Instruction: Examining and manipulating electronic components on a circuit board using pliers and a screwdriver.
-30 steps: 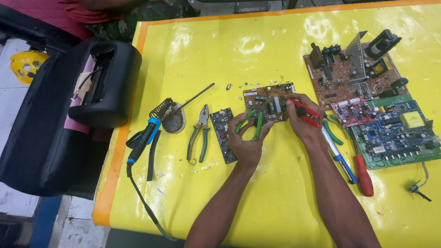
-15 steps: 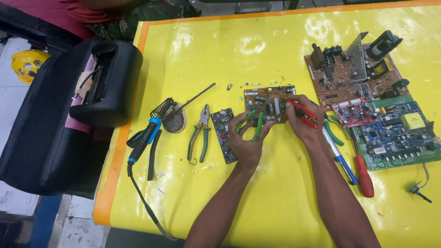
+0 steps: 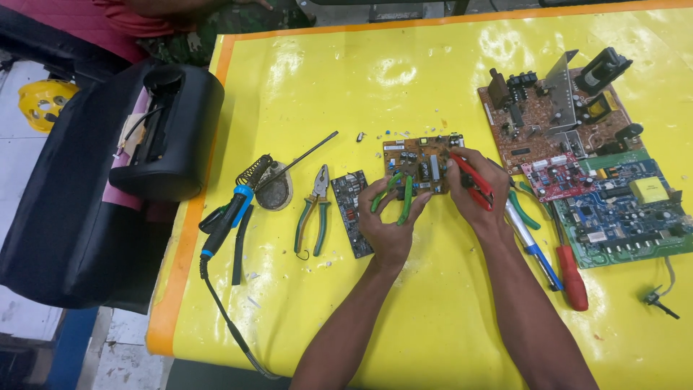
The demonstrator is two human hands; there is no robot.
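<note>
Almost nothing has shifted: your left hand (image 3: 390,224) still grips the green-handled cutters (image 3: 399,196) and your right hand (image 3: 476,189) the red-handled tool (image 3: 473,180), both at the small brown circuit board (image 3: 421,160), mid-table, its long axis running left-right just beyond your fingers.

A glossy yellow table (image 3: 325,87) with an orange edge stands over pale floor tiles (image 3: 22,152).

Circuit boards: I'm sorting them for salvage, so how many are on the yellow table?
5, maybe more hidden: the small brown board under both hands, a dark board left of it, a large brown board far right, a red board below that, and a blue-green board nearest the edge.
</note>
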